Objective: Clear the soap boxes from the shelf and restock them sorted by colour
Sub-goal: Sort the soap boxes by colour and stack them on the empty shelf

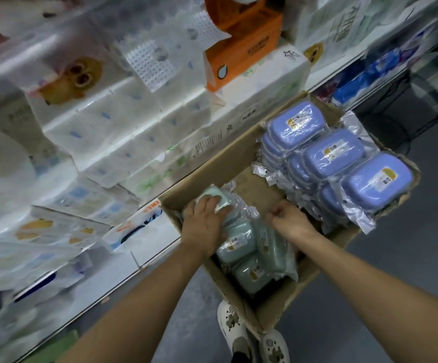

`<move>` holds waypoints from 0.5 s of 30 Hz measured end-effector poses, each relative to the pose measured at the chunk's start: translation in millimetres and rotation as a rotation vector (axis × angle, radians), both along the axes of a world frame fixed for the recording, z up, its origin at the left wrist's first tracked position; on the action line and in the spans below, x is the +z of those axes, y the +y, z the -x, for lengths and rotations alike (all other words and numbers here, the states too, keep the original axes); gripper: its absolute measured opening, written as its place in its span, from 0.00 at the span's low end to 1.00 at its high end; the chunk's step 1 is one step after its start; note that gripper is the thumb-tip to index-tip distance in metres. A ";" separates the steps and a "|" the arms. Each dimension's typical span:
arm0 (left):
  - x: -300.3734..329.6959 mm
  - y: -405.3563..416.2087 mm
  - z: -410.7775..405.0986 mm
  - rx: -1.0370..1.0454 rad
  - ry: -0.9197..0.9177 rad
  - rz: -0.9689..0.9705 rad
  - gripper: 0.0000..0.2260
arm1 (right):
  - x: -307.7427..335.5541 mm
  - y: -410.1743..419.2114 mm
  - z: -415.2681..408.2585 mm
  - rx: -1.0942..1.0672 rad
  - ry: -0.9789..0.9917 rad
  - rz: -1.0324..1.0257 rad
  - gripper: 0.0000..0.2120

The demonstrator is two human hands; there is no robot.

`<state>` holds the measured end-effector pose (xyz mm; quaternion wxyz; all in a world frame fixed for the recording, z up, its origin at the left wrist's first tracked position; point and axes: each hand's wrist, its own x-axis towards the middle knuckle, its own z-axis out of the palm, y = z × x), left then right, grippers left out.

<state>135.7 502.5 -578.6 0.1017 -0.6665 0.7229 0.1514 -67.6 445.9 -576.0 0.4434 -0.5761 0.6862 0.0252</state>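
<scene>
Shelving [144, 260] runs along your left, packed with white tissue packs [113, 127] and one orange carton [244, 48]; grey floor lies to the right. Head view only.

Cardboard box [273, 313] sits against the shelf edge, open at the top, and holds the soap boxes in two colour groups.

Purple soap boxes [333, 155]: far end of the box, each in a clear wrapper, stacked in three piles. Three top pieces plainly visible; lower ones overlap, so total count cannot be told.

Green soap boxes [236, 242]: near end, also wrapped. Four countable; more may lie under them.

Your left hand [204, 221] lies over the farthest green piece, fingers curled on its top edge, gripping it. Your right hand [288, 218] is just beside it over the green group, fingers curled inward into the wrapper plastic; whether it actually pinches anything cannot be told.

Two white clogs [232, 326] show below the box.
</scene>
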 end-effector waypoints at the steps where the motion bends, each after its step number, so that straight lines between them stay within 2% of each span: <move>1: -1.1 1.1 1.6 -0.018 -0.021 -0.042 0.29 | -1.1 0.9 1.6 0.049 0.052 -0.012 0.11; 3: -1.8 2.0 3.6 -0.024 -0.048 -0.108 0.30 | -2.1 1.4 4.1 0.067 0.125 -0.066 0.15; 4: -2.3 2.5 4.0 -0.020 -0.055 -0.125 0.31 | -1.9 0.1 6.0 0.008 0.114 -0.093 0.17; 7: -4.0 5.8 4.9 -0.018 -0.079 -0.152 0.33 | -5.4 -0.3 11.1 -0.322 -0.061 -0.096 0.19; 10: -3.9 7.7 4.4 -0.021 -0.094 -0.163 0.33 | -15.0 12.9 13.2 -0.583 -0.216 -0.213 0.21; 11: -2.8 8.0 4.3 -0.023 -0.096 -0.165 0.33 | -20.2 19.4 14.5 -0.561 -0.195 -0.240 0.21; 12: -1.8 8.3 4.3 -0.021 -0.095 -0.169 0.32 | -23.9 24.6 15.9 -0.434 -0.121 -0.245 0.20; 15: 0.1 11.3 4.3 0.000 -0.085 -0.168 0.31 | -23.6 36.9 16.6 0.156 0.271 -0.187 0.18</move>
